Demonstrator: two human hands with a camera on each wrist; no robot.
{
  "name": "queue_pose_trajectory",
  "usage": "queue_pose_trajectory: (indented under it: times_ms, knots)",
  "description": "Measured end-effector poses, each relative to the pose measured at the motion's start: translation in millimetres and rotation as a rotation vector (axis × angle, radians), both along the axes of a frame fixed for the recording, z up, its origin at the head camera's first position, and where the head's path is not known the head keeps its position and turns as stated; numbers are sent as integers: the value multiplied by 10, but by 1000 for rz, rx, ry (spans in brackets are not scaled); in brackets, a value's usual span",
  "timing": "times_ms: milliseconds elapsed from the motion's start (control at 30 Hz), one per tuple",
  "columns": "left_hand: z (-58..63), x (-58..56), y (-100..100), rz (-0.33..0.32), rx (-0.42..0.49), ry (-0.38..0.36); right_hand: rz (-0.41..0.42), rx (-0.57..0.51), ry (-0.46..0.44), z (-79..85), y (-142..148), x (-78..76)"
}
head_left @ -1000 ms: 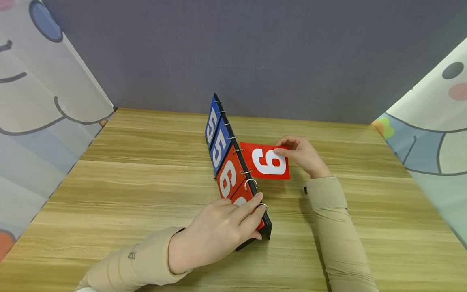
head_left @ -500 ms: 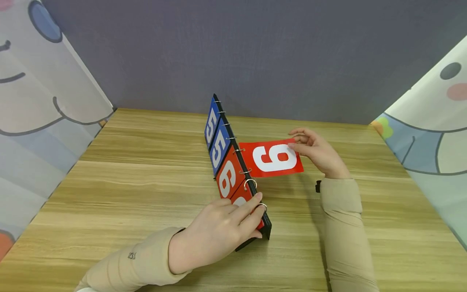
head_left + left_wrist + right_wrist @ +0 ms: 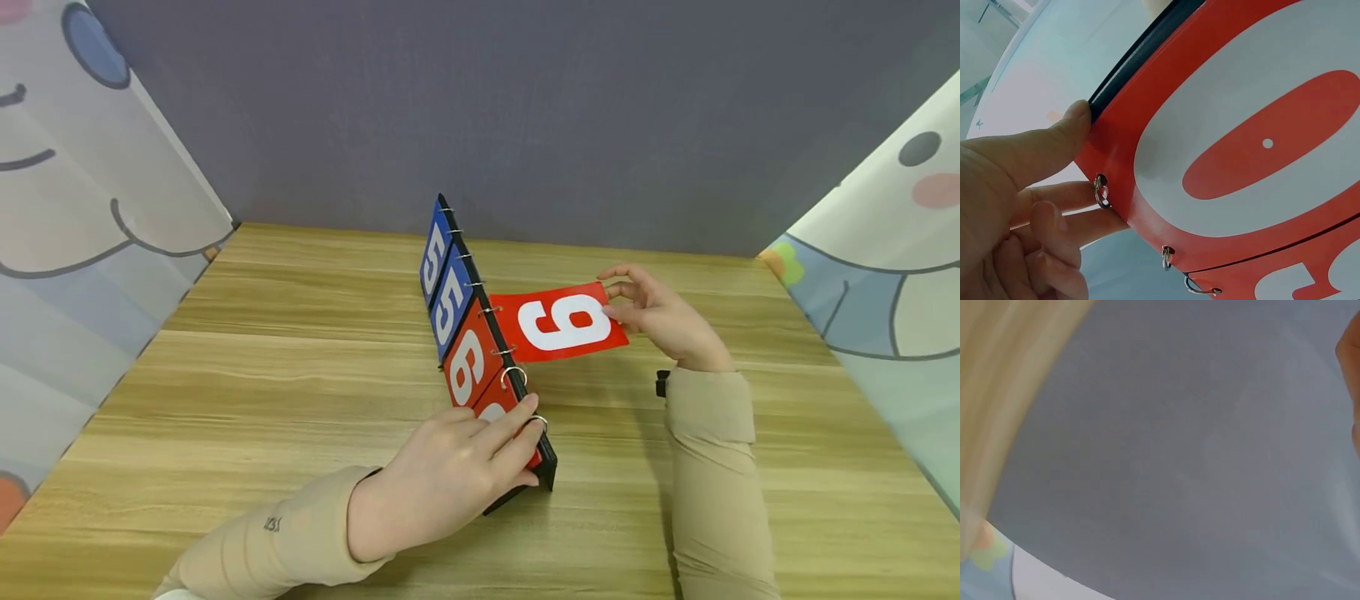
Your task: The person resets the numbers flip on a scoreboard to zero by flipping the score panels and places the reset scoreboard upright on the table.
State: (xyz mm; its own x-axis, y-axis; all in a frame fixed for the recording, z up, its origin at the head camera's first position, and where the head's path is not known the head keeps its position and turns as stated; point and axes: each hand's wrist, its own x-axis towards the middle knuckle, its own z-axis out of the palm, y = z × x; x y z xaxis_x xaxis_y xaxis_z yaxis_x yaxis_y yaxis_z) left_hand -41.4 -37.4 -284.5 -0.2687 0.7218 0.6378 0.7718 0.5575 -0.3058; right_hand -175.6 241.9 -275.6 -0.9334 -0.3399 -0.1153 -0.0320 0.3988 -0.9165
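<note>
Right hand [image 3: 663, 321] shifted right; your fingers half-curled at outer edge of red card [image 3: 561, 321], pinch unclear. Card's long axis runs rings [image 3: 491, 310] to right hand; your left hand [image 3: 450, 475] grips scoreboard [image 3: 497, 329] end.

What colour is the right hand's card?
The card is red with a white digit, clearest in the head view.

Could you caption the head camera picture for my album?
Left-hand grip on the flip scoreboard, right-hand grip on its outstretched red card.
</note>
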Motion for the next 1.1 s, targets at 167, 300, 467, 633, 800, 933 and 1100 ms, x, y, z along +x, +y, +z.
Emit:
queue_pose_trajectory:
  times_ms: [167,300,467,633,800,933,1100]
  knots:
    - [-14,-9,-1,-4,8,13,72,41,-75,-177,-98,-136]
    - [-18,-12,-3,-8,9,13,52,-8,-68,-182,-121,-140]
    - [-9,-11,-6,-10,10,14,-71,-359,26,3,-142,-7]
    - [-6,-16,-4,-16,20,39,-72,-729,251,188,-273,216]
    - [-12,-13,-5,-16,18,28,18,-778,437,249,-501,409]
    - [-13,-9,-3,-11,13,9,37,-529,517,174,-732,467]
    - [-12,-14,7,-13,13,28,122,-105,522,53,-933,466]
